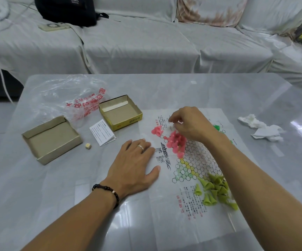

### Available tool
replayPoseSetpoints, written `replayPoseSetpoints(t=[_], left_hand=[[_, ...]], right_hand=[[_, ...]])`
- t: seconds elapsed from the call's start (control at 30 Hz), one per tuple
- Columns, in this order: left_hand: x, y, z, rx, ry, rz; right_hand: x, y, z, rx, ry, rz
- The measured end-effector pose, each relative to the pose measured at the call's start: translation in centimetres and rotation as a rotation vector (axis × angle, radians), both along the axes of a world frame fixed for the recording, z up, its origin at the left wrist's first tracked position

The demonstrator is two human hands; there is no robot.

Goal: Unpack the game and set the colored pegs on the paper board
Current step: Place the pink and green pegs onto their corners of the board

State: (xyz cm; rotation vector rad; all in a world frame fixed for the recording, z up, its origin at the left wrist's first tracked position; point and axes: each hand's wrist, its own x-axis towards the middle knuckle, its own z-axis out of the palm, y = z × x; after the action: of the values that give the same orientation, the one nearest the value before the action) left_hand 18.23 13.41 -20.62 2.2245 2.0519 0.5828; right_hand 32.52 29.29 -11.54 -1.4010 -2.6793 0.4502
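The paper board lies flat on the table, printed with a star of circles. A heap of pink pegs sits near its far point, with a few more pink pegs just to the left. Light green pegs are piled at its near side. A darker green peg shows beyond my right wrist. My left hand rests flat on the board's left edge, fingers spread. My right hand hovers over the pink heap with fingertips pinched around something small and pale; what it is I cannot tell.
An empty yellow box tray and its cardboard lid sit at the left, with a clear plastic bag behind. A leaflet and a die lie between. Crumpled tissue lies at the right. A covered sofa stands beyond.
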Motion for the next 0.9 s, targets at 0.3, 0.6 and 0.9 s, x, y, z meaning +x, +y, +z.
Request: replayPoseSetpoints(t=[0.3, 0.6, 0.9], left_hand=[[0.0, 0.1, 0.1, -0.001, 0.001, -0.005], [0.0, 0.0, 0.2, -0.007, 0.008, -0.004], [-0.1, 0.0, 0.0, 0.001, -0.009, -0.006]], right_hand=[[-2.8, -1.1, -2.0, -0.078, -0.031, 0.054], [-2.4, -1.4, -2.5, 0.101, -0.167, 0.123], [-0.3, -0.6, 1.0, -0.046, 0.095, -0.001]])
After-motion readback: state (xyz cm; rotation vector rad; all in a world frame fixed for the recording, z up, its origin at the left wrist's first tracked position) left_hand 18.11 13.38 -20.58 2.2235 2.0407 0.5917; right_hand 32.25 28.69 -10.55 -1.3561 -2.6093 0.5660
